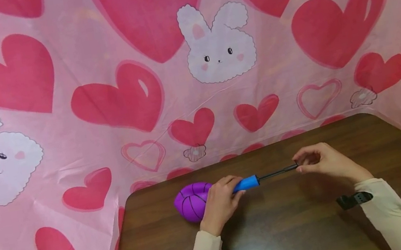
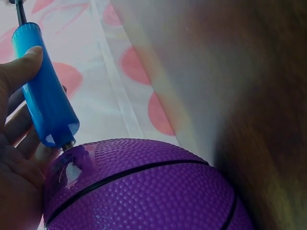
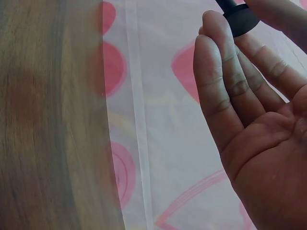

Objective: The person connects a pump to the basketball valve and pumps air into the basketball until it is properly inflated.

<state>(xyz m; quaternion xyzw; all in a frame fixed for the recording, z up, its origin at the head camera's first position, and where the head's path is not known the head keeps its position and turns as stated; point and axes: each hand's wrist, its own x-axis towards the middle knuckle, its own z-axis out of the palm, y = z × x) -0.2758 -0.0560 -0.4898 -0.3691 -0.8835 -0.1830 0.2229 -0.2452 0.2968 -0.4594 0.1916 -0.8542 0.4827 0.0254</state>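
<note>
Apparently a pumping stroke is in hand, with the rod drawn out. The left hand wraps the blue barrel of a hand pump, thumb along its side; the right hand pinches the black handle lightly between thumb and fingertips, the other fingers fairly straight. Between the two hands runs the thin rod, bare for a good length. At the barrel's other end, the nozzle meets the purple ball, which sits beside the left hand, near the desk's far left corner. Its top looks sunken, so I judge it short of air. The next move calls for a straight push on the handle, with the barrel steadied so that the nozzle neither bends nor slips. Beyond the desk, along its far edge, hangs a pink backdrop with hearts and rabbits.
</note>
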